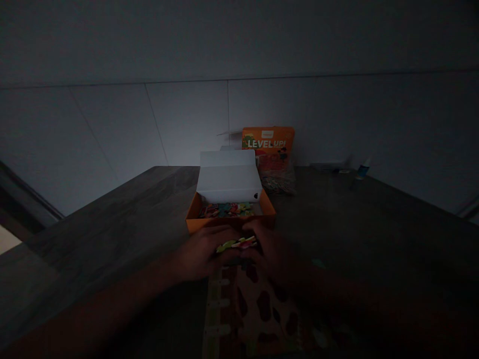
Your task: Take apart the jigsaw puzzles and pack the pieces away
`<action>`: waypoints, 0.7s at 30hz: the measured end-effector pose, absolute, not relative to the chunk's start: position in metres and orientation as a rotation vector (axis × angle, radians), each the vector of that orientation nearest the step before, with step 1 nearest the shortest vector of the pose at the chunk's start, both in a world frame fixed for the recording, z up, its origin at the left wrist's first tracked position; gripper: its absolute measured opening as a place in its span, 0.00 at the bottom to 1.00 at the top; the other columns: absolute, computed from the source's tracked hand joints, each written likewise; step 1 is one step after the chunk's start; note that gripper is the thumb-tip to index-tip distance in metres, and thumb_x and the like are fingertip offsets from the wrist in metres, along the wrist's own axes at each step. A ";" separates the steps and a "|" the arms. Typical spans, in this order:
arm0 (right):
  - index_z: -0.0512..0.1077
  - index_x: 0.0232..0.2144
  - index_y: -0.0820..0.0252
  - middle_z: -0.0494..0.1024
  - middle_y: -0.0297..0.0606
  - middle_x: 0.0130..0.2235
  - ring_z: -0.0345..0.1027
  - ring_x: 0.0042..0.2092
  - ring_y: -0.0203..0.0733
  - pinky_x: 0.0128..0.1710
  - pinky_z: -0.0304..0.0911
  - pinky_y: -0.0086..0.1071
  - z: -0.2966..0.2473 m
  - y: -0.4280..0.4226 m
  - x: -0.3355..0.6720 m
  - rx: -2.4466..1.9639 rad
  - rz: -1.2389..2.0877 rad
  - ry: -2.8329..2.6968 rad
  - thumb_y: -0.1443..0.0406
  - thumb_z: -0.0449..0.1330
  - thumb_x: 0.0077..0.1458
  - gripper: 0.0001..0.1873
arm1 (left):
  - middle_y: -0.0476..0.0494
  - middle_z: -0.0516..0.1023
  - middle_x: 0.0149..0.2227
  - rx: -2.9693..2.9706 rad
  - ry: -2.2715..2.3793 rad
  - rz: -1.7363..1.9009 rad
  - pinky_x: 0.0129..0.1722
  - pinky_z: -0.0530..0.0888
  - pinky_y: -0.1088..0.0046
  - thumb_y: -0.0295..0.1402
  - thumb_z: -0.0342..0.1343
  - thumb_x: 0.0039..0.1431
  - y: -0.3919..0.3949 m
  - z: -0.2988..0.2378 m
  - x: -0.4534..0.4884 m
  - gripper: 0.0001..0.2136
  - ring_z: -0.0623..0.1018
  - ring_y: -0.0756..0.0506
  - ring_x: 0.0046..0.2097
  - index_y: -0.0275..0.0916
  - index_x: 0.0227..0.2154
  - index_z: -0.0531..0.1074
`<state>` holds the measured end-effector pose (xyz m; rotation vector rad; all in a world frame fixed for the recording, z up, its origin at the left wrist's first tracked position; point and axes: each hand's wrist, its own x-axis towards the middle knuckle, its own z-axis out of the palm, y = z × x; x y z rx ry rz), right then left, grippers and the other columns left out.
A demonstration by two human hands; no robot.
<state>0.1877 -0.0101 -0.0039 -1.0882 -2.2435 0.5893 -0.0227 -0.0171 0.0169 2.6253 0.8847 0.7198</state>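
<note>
My left hand and my right hand close from either side on a few puzzle pieces with green, yellow and pink print. Just beyond them stands an open orange box, its white lid folded back, with more colourful puzzle pieces inside. Below my hands lies a joined puzzle with brown patches on a pale ground and a fence-like strip at its left. My fingers and the dim light hide part of the held pieces.
Behind the open box an orange "LEVEL UP!" box stands against the pale wall. A clear plastic bag rests in front of it. Toward the back right of the grey table is a small bottle.
</note>
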 end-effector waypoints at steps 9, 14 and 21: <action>0.62 0.56 0.70 0.73 0.57 0.50 0.68 0.50 0.59 0.49 0.66 0.49 0.000 -0.029 0.189 -0.921 0.145 -2.397 0.45 0.63 0.50 0.42 | 0.41 0.76 0.40 2.691 1.033 0.870 0.41 0.73 0.68 0.29 0.51 0.63 -0.009 0.022 -0.043 0.07 0.77 0.44 0.41 0.38 0.43 0.70; 0.66 0.51 0.70 0.76 0.53 0.43 0.71 0.43 0.54 0.41 0.68 0.44 0.005 -0.033 0.188 -0.879 0.008 -2.386 0.51 0.60 0.56 0.31 | 0.41 0.75 0.39 2.696 0.963 0.763 0.40 0.73 0.66 0.27 0.50 0.61 -0.008 0.020 -0.042 0.07 0.76 0.43 0.41 0.38 0.40 0.69; 0.68 0.34 0.61 0.75 0.41 0.34 0.69 0.36 0.41 0.36 0.61 0.32 -0.010 -0.015 0.187 -0.940 0.147 -2.362 0.70 0.49 0.63 0.09 | 0.43 0.76 0.38 2.666 0.881 0.775 0.40 0.73 0.68 0.28 0.51 0.62 -0.009 0.020 -0.036 0.04 0.76 0.45 0.41 0.38 0.39 0.68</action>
